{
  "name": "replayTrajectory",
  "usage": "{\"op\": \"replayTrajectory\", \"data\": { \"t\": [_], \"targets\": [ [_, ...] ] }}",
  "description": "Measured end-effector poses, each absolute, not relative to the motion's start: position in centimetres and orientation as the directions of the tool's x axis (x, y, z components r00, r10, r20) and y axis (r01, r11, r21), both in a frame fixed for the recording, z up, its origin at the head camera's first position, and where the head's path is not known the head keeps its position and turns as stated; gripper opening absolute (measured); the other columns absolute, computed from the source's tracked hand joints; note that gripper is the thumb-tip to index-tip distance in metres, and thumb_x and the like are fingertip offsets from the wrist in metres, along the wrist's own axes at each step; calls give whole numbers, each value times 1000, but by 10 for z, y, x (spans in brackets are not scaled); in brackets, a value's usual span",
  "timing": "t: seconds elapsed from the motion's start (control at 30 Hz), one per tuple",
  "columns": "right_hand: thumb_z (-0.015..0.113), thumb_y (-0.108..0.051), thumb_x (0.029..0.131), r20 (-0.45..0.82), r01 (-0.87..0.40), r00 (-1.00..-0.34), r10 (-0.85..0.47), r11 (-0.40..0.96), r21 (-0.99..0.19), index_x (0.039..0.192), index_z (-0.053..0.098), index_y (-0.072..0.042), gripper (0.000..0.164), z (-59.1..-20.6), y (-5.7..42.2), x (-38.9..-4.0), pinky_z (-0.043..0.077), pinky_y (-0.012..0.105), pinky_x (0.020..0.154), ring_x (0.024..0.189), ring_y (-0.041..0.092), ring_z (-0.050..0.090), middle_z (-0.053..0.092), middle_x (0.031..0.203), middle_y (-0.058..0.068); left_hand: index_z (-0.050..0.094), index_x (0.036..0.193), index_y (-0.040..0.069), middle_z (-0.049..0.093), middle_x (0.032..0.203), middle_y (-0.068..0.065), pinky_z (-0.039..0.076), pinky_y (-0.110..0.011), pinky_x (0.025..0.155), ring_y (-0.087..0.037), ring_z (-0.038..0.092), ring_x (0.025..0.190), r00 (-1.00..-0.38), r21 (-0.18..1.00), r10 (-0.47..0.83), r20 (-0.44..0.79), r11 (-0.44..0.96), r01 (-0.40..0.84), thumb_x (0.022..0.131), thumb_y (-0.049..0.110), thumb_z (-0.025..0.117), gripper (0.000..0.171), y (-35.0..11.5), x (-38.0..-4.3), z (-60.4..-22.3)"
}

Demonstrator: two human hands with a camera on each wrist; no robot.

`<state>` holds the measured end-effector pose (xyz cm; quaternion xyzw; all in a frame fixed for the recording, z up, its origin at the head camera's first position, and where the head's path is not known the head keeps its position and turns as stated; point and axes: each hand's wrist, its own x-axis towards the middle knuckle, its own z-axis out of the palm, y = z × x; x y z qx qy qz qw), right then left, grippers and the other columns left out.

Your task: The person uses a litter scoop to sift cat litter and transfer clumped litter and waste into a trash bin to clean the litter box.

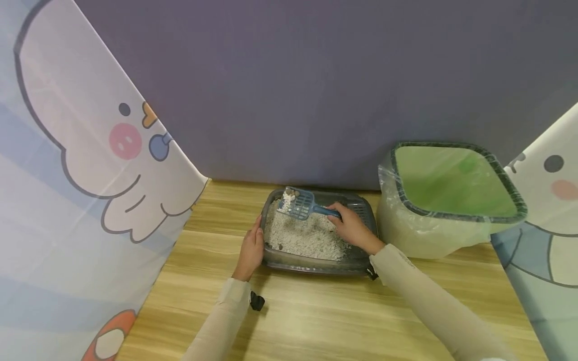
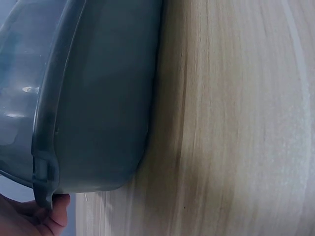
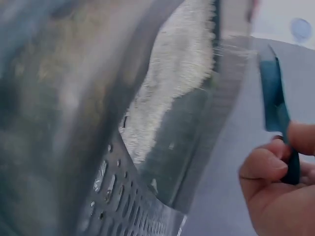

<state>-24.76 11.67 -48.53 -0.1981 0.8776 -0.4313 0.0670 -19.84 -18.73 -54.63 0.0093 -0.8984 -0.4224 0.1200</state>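
Note:
A dark grey litter box [image 1: 311, 266] stands on the wooden table, with pale granular litter [image 1: 302, 243] spread inside it. My left hand [image 1: 251, 249] grips the box at its left end; the left wrist view shows fingers [image 2: 60, 212] curled under the rim. Over the litter, my right hand [image 1: 354, 229] holds a blue slotted litter scoop [image 1: 303, 204] by its handle. Pale litter and a few brownish lumps [image 1: 292, 192] lie at the scoop's far end. From the right wrist, the scoop [image 3: 271, 96] appears edge-on, above the box.
Right of the box stands a bin [image 1: 429, 240] lined with a clear bag, its dark-rimmed mouth facing up. A grey wall [image 1: 289, 100] closes off the back. Printed cartoon cloths [image 1: 67, 200] hang at both sides. A small black object [image 1: 257, 301] shows beside the left wrist.

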Motion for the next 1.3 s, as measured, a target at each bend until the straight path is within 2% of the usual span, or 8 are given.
{"op": "replayTrajectory", "data": {
  "t": [0.17,0.33,0.53,0.73,0.9,1.07,1.13,1.3],
  "targets": [
    [48,-26,100,283,-382,-921,-270,474,-793,128,51,-12,31,-473,135,-226,36,34,48,47,18,37,48,75,7,32,150,18,53,88,-14,40,-49,80,-32,50,88,-971,757,-108,214,646,96,105,28,28,46,-188,-202,-541],
    [54,-19,97,394,-434,-900,-187,470,-769,120,56,-9,25,-460,142,-218,36,33,49,52,19,40,51,79,6,33,149,15,51,86,-14,39,-49,78,-31,49,86,-968,757,-122,217,648,88,105,28,28,46,-190,-203,-540],
    [58,-17,95,437,-447,-887,-149,514,-732,118,60,-8,25,-450,143,-209,36,31,50,54,17,41,51,77,4,33,149,15,50,84,-12,38,-50,78,-31,48,86,-969,758,-108,224,643,104,105,27,28,46,-191,-204,-543],
    [56,-20,97,471,-461,-873,-126,528,-713,120,61,-4,28,-432,144,-194,33,28,44,46,11,35,46,67,1,34,149,15,51,85,-12,38,-50,80,-32,49,90,-969,760,-102,223,641,108,105,30,27,46,-190,-203,-545],
    [52,-25,99,498,-436,-865,-57,578,-690,120,63,-5,31,-396,156,-173,32,27,41,41,10,34,46,58,2,32,149,16,49,82,-11,38,-49,78,-32,48,88,-973,762,-98,208,640,98,106,32,25,47,-189,-202,-546],
    [54,-29,98,539,-374,-838,87,626,-684,117,67,-7,32,-359,189,-157,33,23,42,47,12,41,57,71,7,32,149,16,49,83,-11,38,-49,78,-31,48,87,-974,765,-99,204,637,95,105,31,26,47,-188,-201,-548],
    [56,-29,96,552,-331,-818,160,655,-679,116,68,-8,31,-348,207,-154,31,21,42,48,11,40,55,71,6,32,149,15,50,85,-11,38,-50,79,-32,48,89,-974,764,-97,207,638,99,105,31,26,47,-188,-200,-548],
    [60,-28,94,586,-209,-744,321,721,-661,117,69,-9,31,-337,256,-153,29,16,47,49,3,38,51,69,-13,33,149,14,53,89,-15,39,-53,83,-33,50,92,-971,764,-110,210,638,93,105,30,27,47,-189,-197,-550]
  ]
}}
